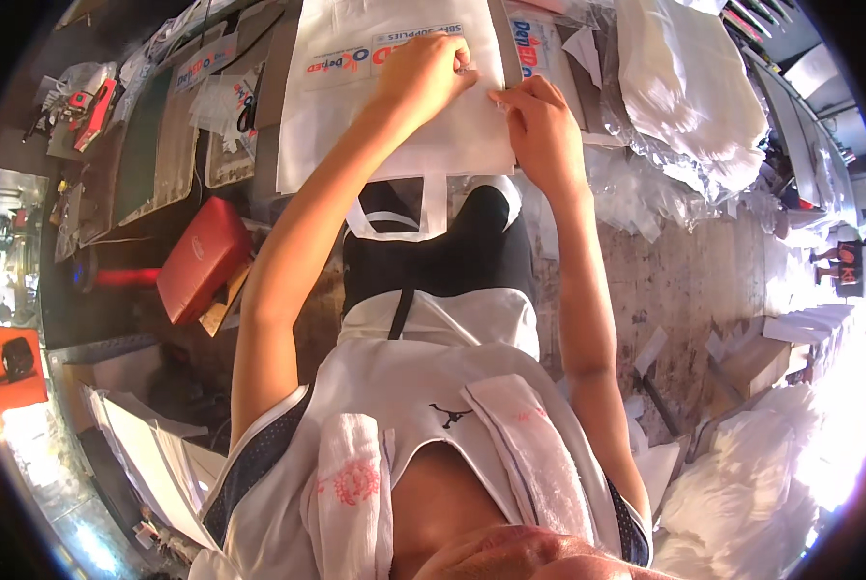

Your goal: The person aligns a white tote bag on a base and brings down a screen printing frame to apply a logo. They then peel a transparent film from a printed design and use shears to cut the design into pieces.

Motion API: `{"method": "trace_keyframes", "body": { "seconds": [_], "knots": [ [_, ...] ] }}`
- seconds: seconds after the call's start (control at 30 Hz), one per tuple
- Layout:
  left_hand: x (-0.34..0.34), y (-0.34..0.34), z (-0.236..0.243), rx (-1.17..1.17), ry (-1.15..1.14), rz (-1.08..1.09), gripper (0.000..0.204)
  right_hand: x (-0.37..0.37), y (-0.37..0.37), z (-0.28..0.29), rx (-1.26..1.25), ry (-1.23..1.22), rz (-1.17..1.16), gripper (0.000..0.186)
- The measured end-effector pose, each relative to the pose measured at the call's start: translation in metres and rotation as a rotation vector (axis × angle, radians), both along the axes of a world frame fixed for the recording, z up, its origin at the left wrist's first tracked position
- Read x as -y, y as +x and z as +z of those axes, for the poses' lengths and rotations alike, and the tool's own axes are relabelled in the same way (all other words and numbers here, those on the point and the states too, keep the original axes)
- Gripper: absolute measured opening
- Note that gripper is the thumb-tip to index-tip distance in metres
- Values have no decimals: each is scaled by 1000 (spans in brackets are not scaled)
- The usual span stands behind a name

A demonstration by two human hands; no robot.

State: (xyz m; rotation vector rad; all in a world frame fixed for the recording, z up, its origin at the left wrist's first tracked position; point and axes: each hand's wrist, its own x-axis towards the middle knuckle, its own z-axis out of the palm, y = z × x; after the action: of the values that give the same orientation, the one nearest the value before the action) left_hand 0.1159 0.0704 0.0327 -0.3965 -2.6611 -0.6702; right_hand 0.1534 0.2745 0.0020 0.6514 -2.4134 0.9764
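White sleeveless top with dark mesh side panels, black chest emblem, red-printed white towel, black bottoms.

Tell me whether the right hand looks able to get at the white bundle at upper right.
Probably yes: the right hand is at the right edge of the bag, and the bundle lies farther right with nothing tall between, though clear plastic beside it might snag.
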Motion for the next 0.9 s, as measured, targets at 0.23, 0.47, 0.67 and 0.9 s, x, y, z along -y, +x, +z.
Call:
{"method": "trace_keyframes", "body": {
  "seconds": [0.23,0.47,0.67,0.9],
  "knots": [
    [11,-10,5,120,131,24,17,0,2,2,32,-10,5,23],
    [20,-21,5,235,174,1,18,-2,0,0,47,-11,-7,24],
    [27,-22,2,286,231,-28,18,-1,0,0,53,-63,24,23],
    [31,-7,7,134,88,-174,21,14,-42,31,-28,-79,137,18]
  ]
}}
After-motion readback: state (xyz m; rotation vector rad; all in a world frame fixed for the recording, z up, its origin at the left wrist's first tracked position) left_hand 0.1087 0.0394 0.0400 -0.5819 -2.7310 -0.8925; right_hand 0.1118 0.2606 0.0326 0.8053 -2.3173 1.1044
